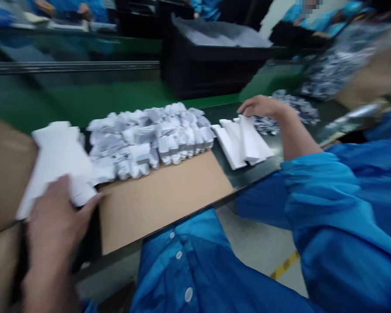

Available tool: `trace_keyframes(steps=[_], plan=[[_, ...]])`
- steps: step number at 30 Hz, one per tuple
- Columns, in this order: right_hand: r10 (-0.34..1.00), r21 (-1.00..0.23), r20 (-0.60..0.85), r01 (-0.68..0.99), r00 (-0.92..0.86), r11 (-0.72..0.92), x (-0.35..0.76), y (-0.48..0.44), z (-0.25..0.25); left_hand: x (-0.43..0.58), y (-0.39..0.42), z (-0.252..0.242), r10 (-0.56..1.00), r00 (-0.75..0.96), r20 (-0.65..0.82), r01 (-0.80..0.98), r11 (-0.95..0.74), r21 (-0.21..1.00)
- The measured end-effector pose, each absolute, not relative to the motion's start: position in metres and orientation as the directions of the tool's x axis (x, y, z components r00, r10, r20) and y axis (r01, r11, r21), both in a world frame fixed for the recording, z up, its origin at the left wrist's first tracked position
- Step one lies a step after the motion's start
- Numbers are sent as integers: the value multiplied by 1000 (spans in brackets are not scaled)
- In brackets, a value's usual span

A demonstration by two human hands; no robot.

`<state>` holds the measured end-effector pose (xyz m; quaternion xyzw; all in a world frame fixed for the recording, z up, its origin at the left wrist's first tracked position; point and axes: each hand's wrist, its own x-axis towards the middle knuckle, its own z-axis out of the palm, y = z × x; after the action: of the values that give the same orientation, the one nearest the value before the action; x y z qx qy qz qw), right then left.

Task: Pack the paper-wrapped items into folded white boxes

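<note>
At the left, my left hand (60,213) rests on the near end of a stack of flat white card blanks (61,148). Its thumb is spread away from the fingers, which are blurred. Across the bench, my right hand (259,107) has its fingertips on the far end of a long folded white card piece (248,141). That piece lies among a few similar white strips (230,145). Between my hands, rows of small items in whitish wrapping (150,137) sit on a brown cardboard sheet (163,195).
Brown cardboard boxes (8,174) stand at the far left. A black bin (211,61) with whitish lining is behind the bench. Small silvery pieces (298,108) lie beyond my right hand, near a larger bagged heap (332,65). Co-workers in blue sit across and to the right.
</note>
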<state>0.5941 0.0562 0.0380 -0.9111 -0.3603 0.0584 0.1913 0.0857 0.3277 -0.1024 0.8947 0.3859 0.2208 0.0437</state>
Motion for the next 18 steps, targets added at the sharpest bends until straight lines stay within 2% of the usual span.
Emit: trace_keyframes(steps=[2, 4, 6, 7, 8, 9, 10, 11, 12, 13, 15, 16, 18], plan=[[665, -366, 136, 661, 735, -655, 579, 68, 30, 89, 325, -103, 661, 661, 355, 650, -741, 168], [651, -295, 340, 734, 679, -612, 546, 75, 23, 89, 323, -108, 625, 674, 394, 631, -764, 133], [675, -85, 591, 866, 441, -492, 490, 76, 15, 86, 323, -113, 600, 639, 481, 619, -772, 142], [711, -81, 635, 941, 303, -330, 455, 75, 9, 83, 323, -114, 596, 602, 531, 622, -767, 155], [743, -185, 636, 976, 206, -112, 417, 76, 2, 81, 324, -114, 596, 559, 576, 632, -756, 170], [774, -347, 619, 930, 131, 120, 378, 80, -6, 78, 324, -112, 595, 505, 626, 646, -741, 183], [810, -515, 575, 819, 111, 253, 340, 87, -16, 76, 323, -110, 582, 443, 682, 663, -725, 187], [892, -718, 436, 645, 120, 264, 307, 97, -26, 75, 320, -106, 549, 386, 741, 679, -713, 175], [963, -891, 237, 423, 129, 163, 278, 111, -35, 75, 314, -103, 491, 338, 803, 688, -711, 146], [989, -978, 83, 202, 118, 58, 256, 127, -43, 77, 306, -100, 412, 310, 857, 681, -725, 103], [988, -992, -57, -117, 141, -40, 233, 158, -54, 81, 280, -96, 251, 342, 906, 621, -784, -17], [980, -981, -59, -193, 188, -22, 230, 170, -56, 84, 265, -95, 190, 403, 895, 555, -829, -74], [955, -981, -22, -189, 295, 36, 238, 181, -57, 86, 233, -93, 112, 541, 833, 369, -922, -115]])
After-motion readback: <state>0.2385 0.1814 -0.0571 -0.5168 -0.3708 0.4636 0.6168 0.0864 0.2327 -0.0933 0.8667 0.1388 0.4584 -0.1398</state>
